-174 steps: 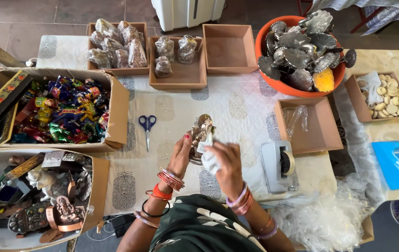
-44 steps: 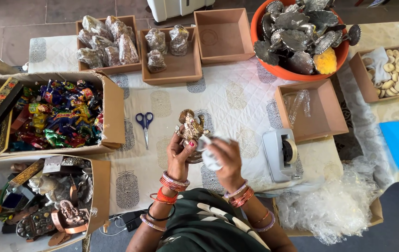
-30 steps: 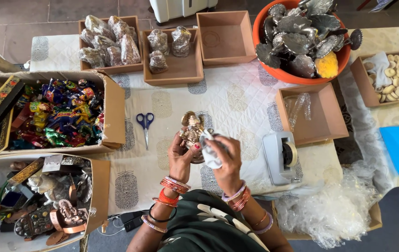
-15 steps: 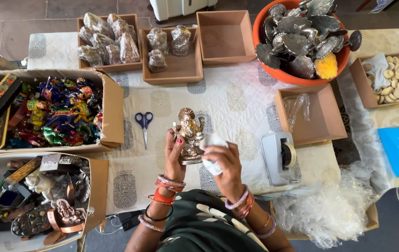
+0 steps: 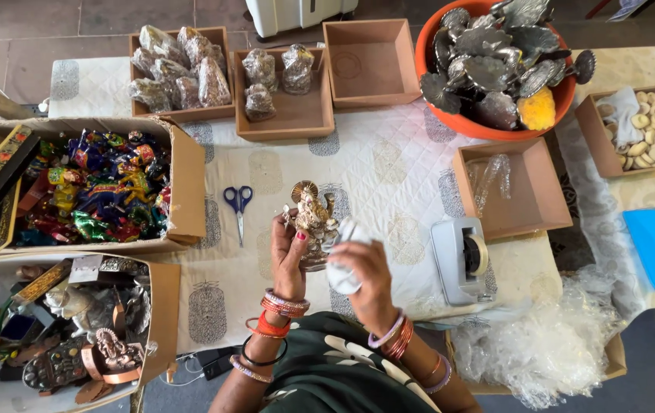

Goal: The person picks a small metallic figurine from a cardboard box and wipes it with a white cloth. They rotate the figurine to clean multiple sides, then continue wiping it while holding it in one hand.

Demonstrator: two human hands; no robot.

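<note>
My left hand (image 5: 288,256) holds a small metallic figurine (image 5: 313,218) upright over the white quilted cloth (image 5: 389,168). My right hand (image 5: 358,264) grips a crumpled white cloth (image 5: 347,243) pressed against the figurine's right side. Both wrists carry several bangles. Blue-handled scissors (image 5: 238,208) lie on the cloth just left of my left hand.
A grey tape dispenser (image 5: 461,258) sits right of my hands, clear plastic wrap (image 5: 549,344) below it. An orange tub (image 5: 488,126) of metal pieces, brown trays of wrapped figurines (image 5: 182,73), an empty tray (image 5: 369,53) and cardboard boxes of colourful items (image 5: 98,191) surround the cloth.
The figurine has been turned and lifted slightly in my left hand, while my right hand keeps rubbing the white cloth along its side.
</note>
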